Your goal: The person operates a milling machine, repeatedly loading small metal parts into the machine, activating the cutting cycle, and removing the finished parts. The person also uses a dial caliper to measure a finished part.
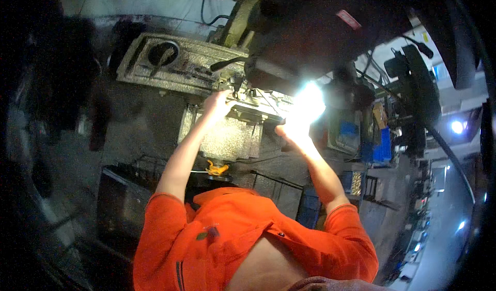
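Note:
My left hand [219, 103] reaches to the front of the machine table [135, 70], by a small dark metal fixture [236, 86]. Its fingers are bent in toward the fixture, thumb below; what lies between them is too small to make out. My right hand [295, 131] is to the right, just beyond the table's end. Strong glare from a lamp [310, 102] washes out most of it, so its fingers and anything in them are hidden. Between the hands a thin rod-like piece [271, 101] slants across the lit metal. A black lever handle [227, 64] juts out above my left hand.
The dark machine head [310, 43] overhangs the table. Below the table are a bright metal column [235, 136] and a yellow-orange handle [217, 169]. Blue bins [382, 145] stand at the right. A dark cabinet [124, 203] is at the lower left.

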Motion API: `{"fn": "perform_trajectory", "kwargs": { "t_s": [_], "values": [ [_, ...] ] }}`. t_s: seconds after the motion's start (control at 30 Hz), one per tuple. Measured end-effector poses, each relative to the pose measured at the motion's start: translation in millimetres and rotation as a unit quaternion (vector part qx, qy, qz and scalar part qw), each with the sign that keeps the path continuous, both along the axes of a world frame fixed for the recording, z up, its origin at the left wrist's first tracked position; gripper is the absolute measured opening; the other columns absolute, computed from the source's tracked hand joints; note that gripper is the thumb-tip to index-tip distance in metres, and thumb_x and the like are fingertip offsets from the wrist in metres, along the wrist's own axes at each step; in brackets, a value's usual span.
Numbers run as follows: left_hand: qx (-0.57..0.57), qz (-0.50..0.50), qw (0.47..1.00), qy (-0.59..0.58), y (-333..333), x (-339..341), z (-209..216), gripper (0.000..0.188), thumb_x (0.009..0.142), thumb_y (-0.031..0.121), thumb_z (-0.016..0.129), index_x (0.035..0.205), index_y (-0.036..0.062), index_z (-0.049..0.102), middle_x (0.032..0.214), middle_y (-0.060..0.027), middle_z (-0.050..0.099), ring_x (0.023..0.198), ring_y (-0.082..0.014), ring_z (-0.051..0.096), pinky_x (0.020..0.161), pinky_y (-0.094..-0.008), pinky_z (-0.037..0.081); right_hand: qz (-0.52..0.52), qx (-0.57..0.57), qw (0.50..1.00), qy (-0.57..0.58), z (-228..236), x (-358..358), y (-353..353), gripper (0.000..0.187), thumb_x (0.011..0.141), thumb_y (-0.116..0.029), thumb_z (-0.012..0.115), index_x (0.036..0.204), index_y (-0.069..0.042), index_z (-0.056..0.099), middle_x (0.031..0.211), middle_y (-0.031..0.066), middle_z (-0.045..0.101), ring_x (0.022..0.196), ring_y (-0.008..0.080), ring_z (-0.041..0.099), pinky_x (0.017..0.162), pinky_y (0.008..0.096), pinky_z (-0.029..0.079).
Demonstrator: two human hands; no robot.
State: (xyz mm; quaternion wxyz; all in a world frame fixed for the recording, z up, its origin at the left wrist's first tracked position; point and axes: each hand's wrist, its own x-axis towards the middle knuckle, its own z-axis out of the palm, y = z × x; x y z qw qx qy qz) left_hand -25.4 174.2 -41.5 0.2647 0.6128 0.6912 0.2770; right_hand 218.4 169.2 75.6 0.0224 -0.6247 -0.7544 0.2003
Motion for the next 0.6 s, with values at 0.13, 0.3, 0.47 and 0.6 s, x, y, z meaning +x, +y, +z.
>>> {"fn": "perform_trajectory", "kwargs": {
  "t_s": [0.13, 0.3, 0.47, 0.6],
  "values": [
    [0.069, -0.017, 0.997, -0.02, -30.5, -72.2, 24.6, 0.039, 0.081, 0.03, 0.063, 0.113, 0.0087, 0.057, 0.078, -0.0069, 0.065, 0.057, -0.0143, 0.057, 0.055, -0.0276, 0.048, 0.078, 0.19, 0.971, 0.121, -43.4, 58.8, 26.1, 0.019, 0.062, -0.022, 0.057, 0.061, -0.004, 0.06, 0.059, 0.0108, 0.057, 0.054, 0.0245, 0.056, 0.053, 0.0359, 0.045],
    [0.141, 0.067, 0.987, 0.034, -75.0, -125.7, 171.7, 0.035, 0.079, 0.019, 0.065, 0.108, 0.0008, 0.058, 0.078, -0.0122, 0.064, 0.067, -0.0193, 0.06, 0.062, -0.0297, 0.047, -0.101, 0.143, 0.972, -0.154, -60.7, 100.0, 37.4, 0.022, 0.067, -0.02, 0.054, 0.077, -0.006, 0.066, 0.077, 0.0169, 0.064, 0.071, 0.0322, 0.063, 0.068, 0.0403, 0.05],
    [0.504, 0.024, 0.847, 0.165, -84.5, -116.7, 286.4, 0.035, 0.073, 0.014, 0.069, 0.105, 0.0031, 0.06, 0.084, -0.0106, 0.064, 0.071, -0.0221, 0.062, 0.064, -0.0309, 0.048, -0.134, 0.068, 0.989, 0.005, -88.0, 115.0, 47.5, 0.028, 0.063, -0.02, 0.056, 0.086, -0.008, 0.067, 0.088, 0.0182, 0.064, 0.077, 0.0358, 0.062, 0.075, 0.0409, 0.05],
    [0.624, 0.005, 0.719, 0.307, -68.9, -95.2, 340.5, 0.036, 0.07, 0.016, 0.071, 0.104, 0.0074, 0.061, 0.086, -0.0096, 0.064, 0.071, -0.0241, 0.062, 0.064, -0.0317, 0.049, -0.124, 0.139, 0.982, -0.033, -76.8, 98.2, 32.8, 0.042, 0.057, -0.021, 0.061, 0.097, -0.01, 0.066, 0.113, 0.0209, 0.055, 0.1, 0.0334, 0.056, 0.089, 0.0385, 0.044]
  ]
}}
